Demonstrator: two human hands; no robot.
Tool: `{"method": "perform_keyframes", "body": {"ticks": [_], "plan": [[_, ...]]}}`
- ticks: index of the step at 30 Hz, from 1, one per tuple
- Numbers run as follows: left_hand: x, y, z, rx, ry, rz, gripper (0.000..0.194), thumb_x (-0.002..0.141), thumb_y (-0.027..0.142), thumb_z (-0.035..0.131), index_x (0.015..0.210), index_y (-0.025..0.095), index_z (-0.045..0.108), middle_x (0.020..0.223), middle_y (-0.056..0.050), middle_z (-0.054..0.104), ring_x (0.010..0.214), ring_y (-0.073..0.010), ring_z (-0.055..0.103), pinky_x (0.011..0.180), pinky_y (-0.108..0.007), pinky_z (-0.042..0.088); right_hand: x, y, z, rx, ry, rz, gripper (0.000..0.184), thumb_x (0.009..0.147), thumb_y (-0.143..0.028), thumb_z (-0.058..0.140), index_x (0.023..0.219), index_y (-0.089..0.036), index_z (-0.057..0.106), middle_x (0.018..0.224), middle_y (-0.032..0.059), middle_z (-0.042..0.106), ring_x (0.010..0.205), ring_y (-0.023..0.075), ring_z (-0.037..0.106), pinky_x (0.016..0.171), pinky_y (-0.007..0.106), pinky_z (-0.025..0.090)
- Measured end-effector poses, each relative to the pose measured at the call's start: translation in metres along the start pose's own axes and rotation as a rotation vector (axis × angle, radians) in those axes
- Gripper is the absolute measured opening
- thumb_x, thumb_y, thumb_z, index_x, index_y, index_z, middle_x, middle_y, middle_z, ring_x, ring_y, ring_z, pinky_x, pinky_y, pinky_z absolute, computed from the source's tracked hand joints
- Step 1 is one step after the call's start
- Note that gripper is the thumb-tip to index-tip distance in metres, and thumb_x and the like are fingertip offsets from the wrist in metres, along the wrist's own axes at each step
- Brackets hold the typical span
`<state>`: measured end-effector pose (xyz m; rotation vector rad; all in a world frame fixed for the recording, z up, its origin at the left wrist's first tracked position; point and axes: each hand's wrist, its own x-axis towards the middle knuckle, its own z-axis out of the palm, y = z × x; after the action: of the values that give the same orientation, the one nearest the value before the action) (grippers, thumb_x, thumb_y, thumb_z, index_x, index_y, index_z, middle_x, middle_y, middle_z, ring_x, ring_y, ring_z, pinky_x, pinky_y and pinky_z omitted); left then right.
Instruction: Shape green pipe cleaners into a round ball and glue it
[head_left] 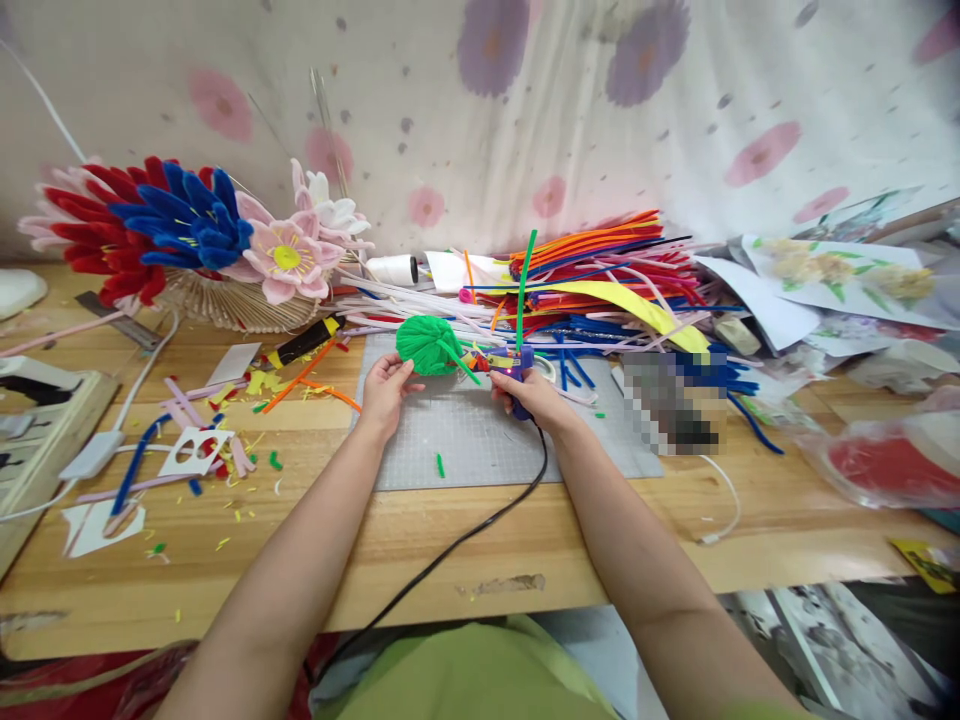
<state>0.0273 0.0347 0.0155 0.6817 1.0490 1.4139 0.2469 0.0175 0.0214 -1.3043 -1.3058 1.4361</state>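
My left hand (386,385) pinches the lower edge of a green fuzzy pipe-cleaner ball (426,344) with a green stem sticking out to the right. My right hand (525,392) is closed around a purple glue gun (517,372), its nozzle aimed left at the stem where it meets the ball. The gun's black cord (480,525) trails toward me over the grey cutting mat (465,440). A green pipe cleaner (524,285) stands upright just behind the gun.
A heap of coloured pipe cleaners (600,270) lies behind the mat. Finished pipe-cleaner flowers (187,230) sit at back left on a woven stand. Scraps and paper cutouts (191,450) litter the left. Papers (832,270) and a plastic bag (892,460) fill the right.
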Motion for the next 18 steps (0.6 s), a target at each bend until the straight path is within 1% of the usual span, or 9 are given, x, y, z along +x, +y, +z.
{"method": "perform_keyframes", "body": {"ticks": [4,6,8,9,11,13,15,17,18], "plan": [[0.006,0.012,-0.011,0.073,0.069,-0.07,0.023,0.059,0.016,0.071,0.074,0.015,0.054,0.065,0.002,0.06,0.054,-0.007,0.058,0.046,-0.016,0.046,0.001,-0.002,-0.002,0.073,0.002,0.004,0.042,0.063,-0.055,0.065,0.069,-0.014,0.059,0.067,0.0034,0.063,0.043,0.0054,0.042,0.039,0.021,0.036],[0.009,0.016,-0.02,0.218,0.066,-0.105,0.019,0.061,0.015,0.069,0.073,0.014,0.055,0.067,-0.001,0.061,0.057,-0.0098,0.059,0.048,-0.019,0.047,0.001,-0.003,-0.002,0.125,0.028,0.019,0.041,0.061,-0.054,0.066,0.069,-0.014,0.059,0.067,0.0037,0.063,0.043,0.0053,0.042,0.039,0.021,0.036],[0.011,0.02,-0.028,0.45,0.095,-0.071,0.016,0.061,0.016,0.067,0.074,0.015,0.056,0.068,-0.003,0.061,0.06,-0.0133,0.06,0.05,-0.023,0.046,0.001,-0.004,-0.002,0.19,0.064,0.028,0.041,0.059,-0.053,0.068,0.068,-0.015,0.058,0.067,0.0029,0.063,0.043,0.0049,0.042,0.039,0.02,0.036],[0.012,0.023,-0.03,0.58,0.129,-0.011,0.016,0.06,0.015,0.067,0.073,0.016,0.057,0.068,-0.003,0.06,0.061,-0.0144,0.059,0.051,-0.024,0.046,0.001,-0.005,-0.003,0.227,0.079,0.03,0.041,0.059,-0.053,0.069,0.069,-0.015,0.057,0.065,0.0023,0.062,0.043,0.0047,0.042,0.039,0.02,0.035],[0.009,0.032,-0.027,0.781,0.224,0.223,0.018,0.058,0.015,0.068,0.073,0.018,0.059,0.07,-0.002,0.058,0.064,-0.0147,0.056,0.057,-0.025,0.045,0.001,-0.005,-0.003,0.303,0.096,0.023,0.04,0.059,-0.052,0.069,0.068,-0.015,0.056,0.063,0.0011,0.061,0.043,0.0046,0.041,0.039,0.02,0.034],[-0.004,0.044,-0.013,0.782,0.251,0.437,0.015,0.061,0.022,0.067,0.075,0.02,0.061,0.074,-0.003,0.057,0.065,-0.014,0.053,0.059,-0.025,0.045,0.002,-0.005,-0.004,0.37,0.093,0.01,0.04,0.06,-0.053,0.068,0.068,-0.015,0.055,0.061,0.0003,0.059,0.043,0.0045,0.041,0.039,0.019,0.033],[-0.031,0.056,0.01,0.589,0.061,0.458,0.013,0.068,0.033,0.063,0.074,0.021,0.06,0.072,-0.003,0.056,0.061,-0.0126,0.05,0.055,-0.024,0.043,0.004,-0.004,-0.006,0.423,0.096,0.002,0.039,0.061,-0.053,0.067,0.067,-0.016,0.055,0.061,0.0,0.057,0.043,0.0046,0.04,0.039,0.02,0.032],[-0.067,0.06,0.032,0.408,-0.295,0.295,0.02,0.073,0.042,0.058,0.08,0.024,0.061,0.067,-0.003,0.054,0.057,-0.0139,0.05,0.05,-0.027,0.043,0.006,-0.003,-0.007,0.45,0.099,0.015,0.038,0.062,-0.052,0.068,0.067,-0.016,0.056,0.058,-0.0003,0.056,0.043,0.0052,0.04,0.04,0.02,0.032],[-0.087,0.059,0.039,0.342,-0.409,0.249,0.024,0.07,0.044,0.061,0.083,0.025,0.062,0.067,-0.005,0.055,0.059,-0.0162,0.053,0.05,-0.029,0.044,0.006,-0.002,-0.007,0.451,0.103,0.023,0.037,0.063,-0.051,0.068,0.067,-0.016,0.057,0.057,-0.0003,0.055,0.043,0.0057,0.041,0.04,0.021,0.032]]}}
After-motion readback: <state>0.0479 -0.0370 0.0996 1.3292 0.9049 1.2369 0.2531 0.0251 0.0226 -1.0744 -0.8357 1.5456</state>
